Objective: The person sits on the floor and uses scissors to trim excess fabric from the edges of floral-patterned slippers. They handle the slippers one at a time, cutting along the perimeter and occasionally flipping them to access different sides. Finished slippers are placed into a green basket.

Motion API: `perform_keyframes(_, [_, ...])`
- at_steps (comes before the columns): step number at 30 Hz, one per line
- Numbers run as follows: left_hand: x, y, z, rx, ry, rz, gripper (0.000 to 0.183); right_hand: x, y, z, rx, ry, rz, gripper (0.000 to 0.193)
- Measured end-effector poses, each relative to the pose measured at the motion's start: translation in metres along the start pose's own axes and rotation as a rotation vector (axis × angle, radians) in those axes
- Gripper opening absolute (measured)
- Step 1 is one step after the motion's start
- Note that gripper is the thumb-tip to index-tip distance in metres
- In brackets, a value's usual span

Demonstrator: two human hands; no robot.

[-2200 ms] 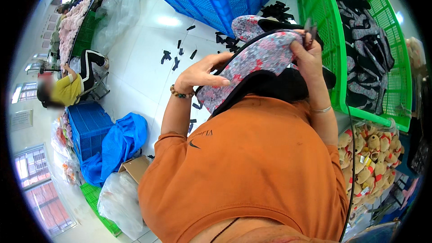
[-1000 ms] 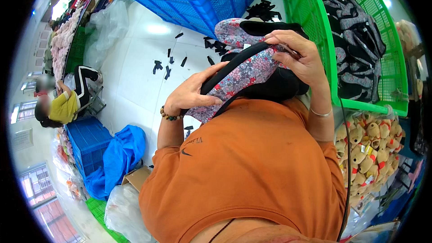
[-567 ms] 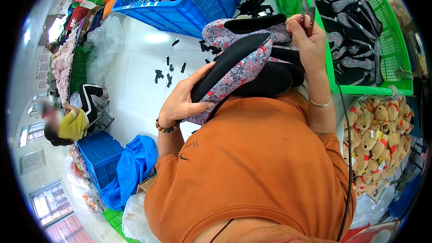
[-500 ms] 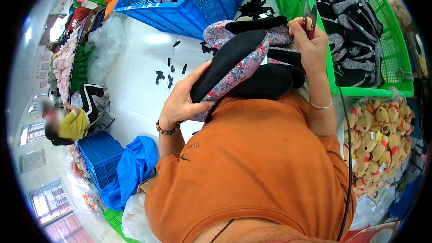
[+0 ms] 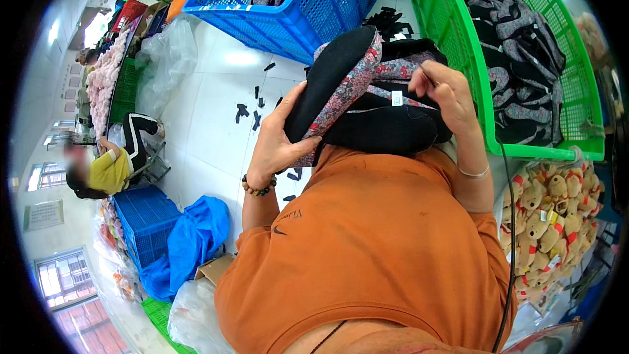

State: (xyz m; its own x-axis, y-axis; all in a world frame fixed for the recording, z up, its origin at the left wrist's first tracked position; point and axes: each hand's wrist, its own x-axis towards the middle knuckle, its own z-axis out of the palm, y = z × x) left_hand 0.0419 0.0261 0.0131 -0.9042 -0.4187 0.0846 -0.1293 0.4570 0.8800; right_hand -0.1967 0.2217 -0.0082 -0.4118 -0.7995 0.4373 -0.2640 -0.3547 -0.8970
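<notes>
My left hand (image 5: 278,137) grips a padded cloth slipper (image 5: 333,82), black on its broad face with a red and grey flowered side, tilted up in front of me. Its thumb presses the near side. Closed fingers of my right hand (image 5: 449,92) hold scissors, mostly hidden now; only a dark bit shows at the fingertips. That hand is at the flowered cloth to the right of the held slipper. Another black slipper (image 5: 383,130) lies against my lap beneath, and a small white label (image 5: 396,98) shows among the flowered pieces.
A blue crate (image 5: 282,23) stands ahead, and a green crate (image 5: 485,85) full of similar slippers is at right. Black scraps (image 5: 242,113) litter the white floor. Plush toys (image 5: 547,223) are heaped at lower right. A person in yellow (image 5: 108,174) sits at left.
My right hand has come down and turned, so the raised scissor blades no longer show. The held slipper has tilted more upright, uncovering the white label.
</notes>
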Motion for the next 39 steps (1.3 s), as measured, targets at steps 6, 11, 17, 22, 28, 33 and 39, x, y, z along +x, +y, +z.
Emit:
perform_keyframes(6, [0.001,-0.006,-0.002,-0.090,-0.063,-0.032,0.082,0.008,0.002,0.018,-0.786,0.269,-0.214,0.032])
perform_keyframes(11, [-0.001,-0.007,-0.003,-0.144,-0.105,-0.083,0.082,0.012,0.004,0.020,-0.999,0.266,-0.374,0.035])
perform_keyframes(17, [-0.001,-0.010,-0.001,-0.159,-0.128,-0.094,0.083,0.014,0.010,0.023,-1.027,0.269,-0.435,0.037])
perform_keyframes(22, [-0.001,-0.011,0.001,-0.190,-0.135,-0.093,0.083,0.010,0.014,0.022,-0.903,0.167,-0.356,0.033])
perform_keyframes(28, [0.000,-0.012,0.001,-0.248,-0.124,-0.113,0.085,0.002,0.017,0.014,-0.137,0.227,-0.007,0.029])
perform_keyframes(33, [0.008,-0.019,0.003,-0.213,-0.057,-0.102,0.084,0.005,0.028,0.019,0.119,0.346,0.229,0.034])
perform_keyframes(39, [0.031,0.000,0.031,-0.154,0.014,-0.009,0.079,0.008,0.032,0.065,0.197,0.233,0.185,0.042])
